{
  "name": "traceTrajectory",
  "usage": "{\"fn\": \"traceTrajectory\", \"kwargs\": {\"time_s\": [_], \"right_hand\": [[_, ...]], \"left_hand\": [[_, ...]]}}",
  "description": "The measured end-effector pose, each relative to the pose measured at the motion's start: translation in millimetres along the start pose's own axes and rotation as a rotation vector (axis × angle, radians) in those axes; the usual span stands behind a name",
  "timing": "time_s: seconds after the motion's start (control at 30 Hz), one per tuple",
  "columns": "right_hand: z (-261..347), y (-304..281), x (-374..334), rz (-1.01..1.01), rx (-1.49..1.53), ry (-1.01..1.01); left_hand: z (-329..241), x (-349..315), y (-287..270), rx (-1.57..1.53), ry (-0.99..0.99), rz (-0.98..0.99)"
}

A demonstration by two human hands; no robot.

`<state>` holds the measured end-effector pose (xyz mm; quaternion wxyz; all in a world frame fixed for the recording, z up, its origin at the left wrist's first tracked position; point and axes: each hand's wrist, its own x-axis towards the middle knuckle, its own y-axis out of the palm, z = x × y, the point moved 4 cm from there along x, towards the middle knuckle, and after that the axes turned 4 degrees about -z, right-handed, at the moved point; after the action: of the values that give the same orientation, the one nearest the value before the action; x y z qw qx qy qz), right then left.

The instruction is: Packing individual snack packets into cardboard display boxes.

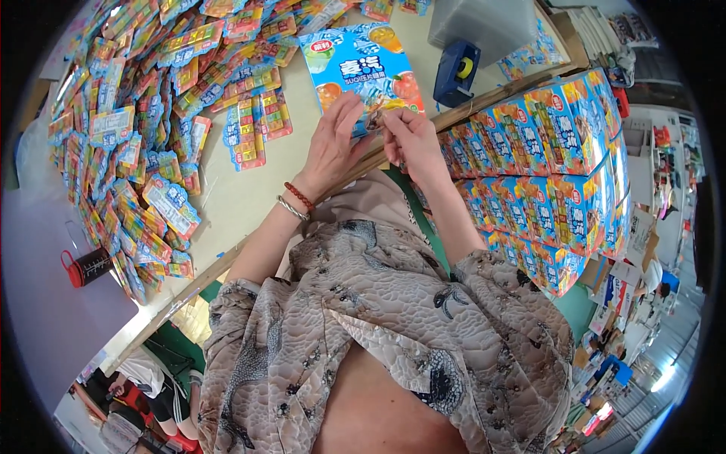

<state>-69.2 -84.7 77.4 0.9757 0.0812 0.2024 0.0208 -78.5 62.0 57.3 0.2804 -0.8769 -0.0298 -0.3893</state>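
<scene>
A blue tape dispenser (454, 76) stands just beside a cloudy plastic bin (484, 29) at one o'clock. A red-lidded bottle (94, 265) is at nine o'clock, another person (155, 382) at eight, a lit lamp (663, 378) at four.

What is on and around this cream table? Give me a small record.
Left hand: fingers lie over a rectangular blue printed cardboard box
Right hand: fingertips close together at the box's near edge; anything held is unclear
Table, left: heap of small, flat, multicoloured packets
Table, right: dark-blue tape dispenser, translucent plastic bin
Right of table: stacked blue-and-orange cardboard boxes
</scene>
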Motion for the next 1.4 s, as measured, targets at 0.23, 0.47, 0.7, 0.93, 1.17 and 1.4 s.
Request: {"fn": "traceTrajectory", "kwargs": {"time_s": [0.23,0.47,0.7,0.93,1.17,1.4], "right_hand": [[-17.1,-7.2,-14.0,-0.067,-0.141,-0.024],[-36.5,-14.7,-17.9,-0.085,-0.075,-0.081],[-67.0,-17.2,1.3,-0.223,0.001,-0.197],[-76.4,-15.5,2.3,-0.234,0.251,-0.024],[-59.9,-26.5,-3.2,-0.040,0.207,0.179],[-14.5,-46.6,-23.8,-0.539,-0.201,-0.529]], "left_hand": [[-3.6,-2.4,-0.5,0.144,0.075,0.092],[-10.5,12.4,-1.1,0.331,0.077,0.300],[-2.9,14.6,-0.1,0.257,-0.006,0.287],[-21.9,24.0,2.6,0.235,-0.157,0.169],[-14.0,17.0,15.2,0.363,-0.116,0.143],[-11.3,17.2,16.1,0.294,-0.112,0.098]]}}
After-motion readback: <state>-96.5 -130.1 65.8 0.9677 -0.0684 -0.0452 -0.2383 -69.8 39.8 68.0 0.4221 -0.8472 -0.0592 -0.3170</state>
